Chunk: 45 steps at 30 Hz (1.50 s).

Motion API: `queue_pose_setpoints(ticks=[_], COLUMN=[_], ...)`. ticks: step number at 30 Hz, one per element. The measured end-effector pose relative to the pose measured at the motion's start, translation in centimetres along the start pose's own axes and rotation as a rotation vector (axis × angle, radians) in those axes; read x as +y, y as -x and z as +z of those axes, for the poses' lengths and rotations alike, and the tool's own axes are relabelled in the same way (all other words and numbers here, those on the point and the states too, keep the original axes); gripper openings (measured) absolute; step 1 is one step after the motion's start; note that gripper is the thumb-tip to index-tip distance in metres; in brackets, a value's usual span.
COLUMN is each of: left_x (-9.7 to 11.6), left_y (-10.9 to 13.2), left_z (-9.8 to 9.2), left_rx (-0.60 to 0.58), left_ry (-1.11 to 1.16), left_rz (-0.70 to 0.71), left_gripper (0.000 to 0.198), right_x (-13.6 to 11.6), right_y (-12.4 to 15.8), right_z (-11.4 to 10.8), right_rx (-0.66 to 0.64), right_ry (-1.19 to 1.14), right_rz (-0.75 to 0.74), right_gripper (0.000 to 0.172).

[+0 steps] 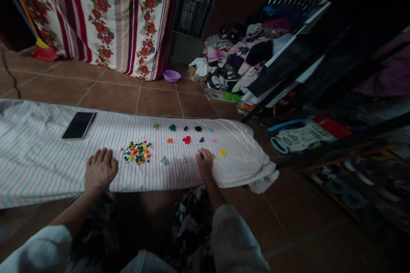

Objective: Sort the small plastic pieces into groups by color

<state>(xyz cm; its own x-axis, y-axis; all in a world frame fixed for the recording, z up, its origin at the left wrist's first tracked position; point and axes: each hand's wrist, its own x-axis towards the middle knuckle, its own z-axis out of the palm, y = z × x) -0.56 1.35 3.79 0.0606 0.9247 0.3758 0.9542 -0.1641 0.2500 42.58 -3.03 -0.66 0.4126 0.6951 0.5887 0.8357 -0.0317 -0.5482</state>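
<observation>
My left hand point(100, 168) rests palm down on the striped cloth point(57, 162), fingers laid out, holding nothing. To its right lies a mixed pile of small coloured pieces point(138, 152). My right hand point(206, 164) is closed, with a small dark item point(201, 155) at its fingertips whose kind I cannot make out. Around it sit small one-colour groups: white pieces point(183, 159), grey pieces point(164, 161), yellow pieces point(222, 153), red pieces point(186, 140), orange pieces point(170, 140) and purple pieces point(201, 140). Farther back are dark green pieces point(172, 127) and black pieces point(198, 129).
A phone point(79, 126) lies on the cloth at left. Beyond, on the tiled floor point(118, 94), stand a purple basin point(172, 76) and a heap of clothes point(246, 53). A floral curtain point(121, 17) hangs behind; a dark metal frame point(282, 89) rises at right.
</observation>
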Motion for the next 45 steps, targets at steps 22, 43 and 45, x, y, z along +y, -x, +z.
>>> queue_pose_setpoints(ticks=[22, 43, 45], left_x=[0.1, 0.1, 0.2], left_y=[0.0, 0.1, 0.0], left_z=[-0.4, -0.2, -0.2], left_rx=[-0.035, -0.014, -0.021], left_ry=[-0.023, -0.007, -0.008], left_rz=[0.008, -0.01, -0.011], left_gripper=[0.044, 0.044, 0.044], right_x=[-2.3, 2.2, 3.9], right_y=[1.1, -1.3, -1.6], right_z=[1.3, -1.6, -2.1], right_rx=[-0.143, 0.126, 0.084], right_ry=[-0.026, 0.065, 0.072], right_rz=[-0.035, 0.062, 0.078], right_gripper=[0.021, 0.027, 0.026])
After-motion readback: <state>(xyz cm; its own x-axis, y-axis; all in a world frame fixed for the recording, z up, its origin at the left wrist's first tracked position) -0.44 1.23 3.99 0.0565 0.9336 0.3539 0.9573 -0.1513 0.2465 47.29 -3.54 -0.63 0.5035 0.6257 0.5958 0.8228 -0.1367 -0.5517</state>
